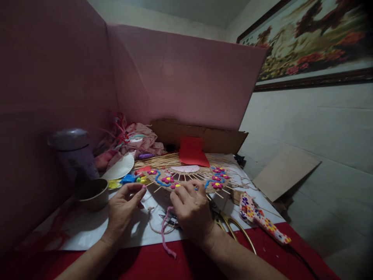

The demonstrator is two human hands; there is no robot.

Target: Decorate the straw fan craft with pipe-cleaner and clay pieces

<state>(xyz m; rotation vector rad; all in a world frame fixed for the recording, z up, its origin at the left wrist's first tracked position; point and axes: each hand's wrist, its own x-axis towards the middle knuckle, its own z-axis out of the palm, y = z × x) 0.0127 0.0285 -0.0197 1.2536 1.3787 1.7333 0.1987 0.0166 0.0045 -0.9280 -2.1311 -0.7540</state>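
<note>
While left fingers (143, 187) pinch a pink bit, right hand (190, 210) bends over the near edge of the fan (186, 168), mid-worktop (90, 235), grip unclear; probably light, soft-flowered (217, 185), fragile-sticked; best held by cardboard band.

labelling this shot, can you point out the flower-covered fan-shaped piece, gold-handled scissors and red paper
flower-covered fan-shaped piece (217, 178): head view, its decorated band, toward picture right
gold-handled scissors (227, 220): head view, the gold handle
red paper (194, 157): head view, its lower panel
</note>
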